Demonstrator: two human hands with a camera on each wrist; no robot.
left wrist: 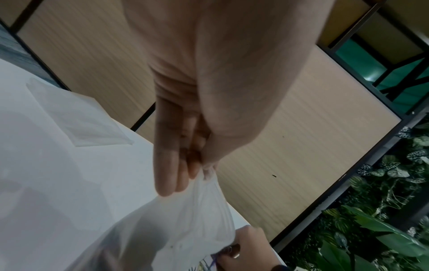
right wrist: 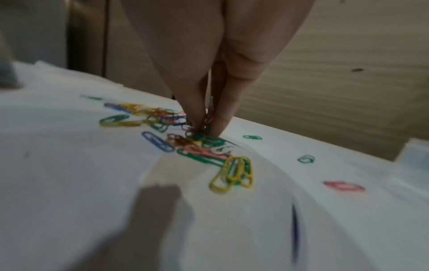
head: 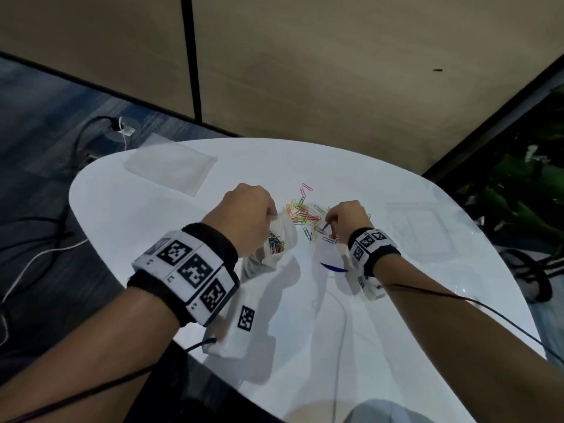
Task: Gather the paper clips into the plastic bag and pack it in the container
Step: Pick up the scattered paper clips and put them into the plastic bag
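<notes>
Both forearms reach in from the bottom of the head view toward the middle of the white counter (head: 189, 215), each wrist wrapped in a black band carrying white blocks with black square markers.

The left hand (head: 244, 218) sits left of centre, knuckles up and wrist bent downward. In the left wrist view its thumb and curled fingers (left wrist: 171, 165) pinch the top edge of the plastic bag (head: 274, 242), so the hand is clenched on the bag's rim. The bag hangs below the hand with its bottom on the counter, its mouth turned toward the right, and a small heap of coloured clips lies inside it.

The right hand (head: 348, 221) is right of centre, palm down and fingers pointing at the counter. In the right wrist view the thumb and a finger (right wrist: 220, 113) come together with their tips on the surface, pinching a few paper clips (right wrist: 206, 146) upright between them.

The loose clips, in yellow, green, blue and red, lie scattered in the centre of the head view between the two hands, with several strays to the right.

A clear flat container (head: 424, 227) rests at the right of the counter, well apart from the bag. Another clear flat piece (head: 171, 166) lies at the upper left of the counter.
</notes>
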